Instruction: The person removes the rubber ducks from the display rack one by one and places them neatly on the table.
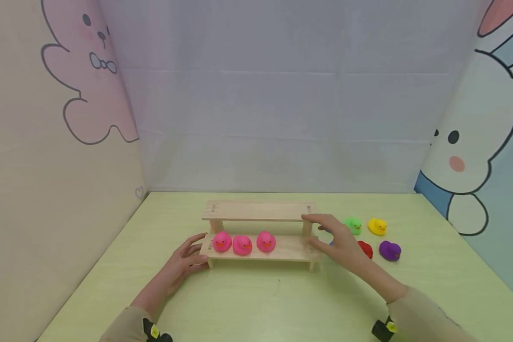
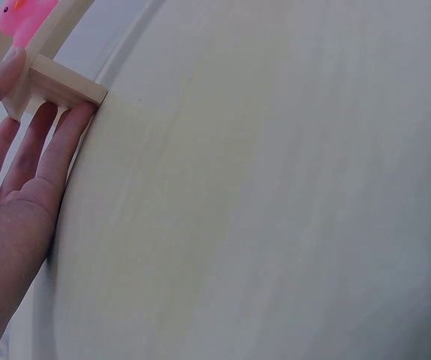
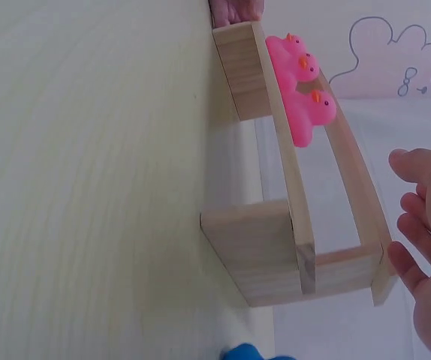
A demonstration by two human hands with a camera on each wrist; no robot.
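Observation:
A two-tier wooden shelf [image 1: 258, 210] stands on the table in the head view. Three pink rubber ducks [image 1: 242, 245] sit in a row on the left part of its lower tier. At the left end my left hand [image 1: 178, 266] rests its nearly straight fingers; in the left wrist view the fingertips [image 2: 80, 112] touch the outer side of the leg and the thumb lies by the plank. My right hand [image 1: 339, 240], fingers relaxed and spread, is at the right end, index finger overlapping the upper plank in the head view. It holds nothing.
Right of the shelf lie loose rubber ducks: green [image 1: 353, 225], yellow [image 1: 377, 226], purple [image 1: 390, 251] and red [image 1: 365, 249]. Something blue [image 3: 244, 352] shows near the shelf leg, partly hidden by my right hand in the head view. Fabric walls enclose the table [image 1: 256, 304].

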